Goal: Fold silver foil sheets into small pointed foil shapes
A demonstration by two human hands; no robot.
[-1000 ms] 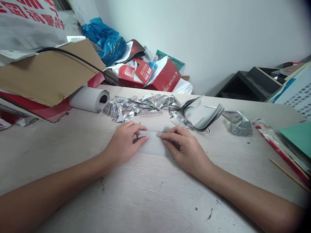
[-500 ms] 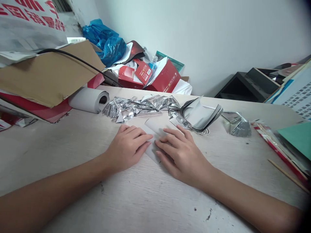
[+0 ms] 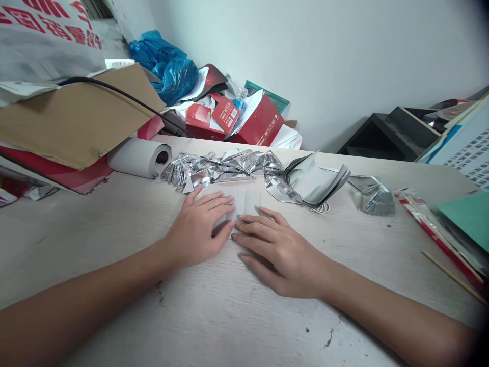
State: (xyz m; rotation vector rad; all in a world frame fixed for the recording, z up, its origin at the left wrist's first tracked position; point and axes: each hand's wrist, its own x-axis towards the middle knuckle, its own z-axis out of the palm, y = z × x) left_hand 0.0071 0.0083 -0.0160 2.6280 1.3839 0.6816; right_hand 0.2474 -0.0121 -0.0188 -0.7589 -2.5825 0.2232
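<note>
A small folded sheet of white paper lies flat on the pale wooden table, near its middle. My left hand rests on the sheet's left part, fingers stretched out and lying flat. My right hand presses on the sheet's near edge from the right, fingers spread and flat, fingertips meeting those of the left hand. Much of the sheet is hidden under both hands. Neither hand grips anything.
Behind the hands lie several folded silver foil pieces and a stack of silver sheets, and another foil piece farther right. A paper roll, cardboard and red boxes crowd the back left. Coloured sheets and sticks lie at right.
The white sheet has been turned from a slanted position to lie square and flat. My right hand slid toward me and leftward; both hands now press it down.
</note>
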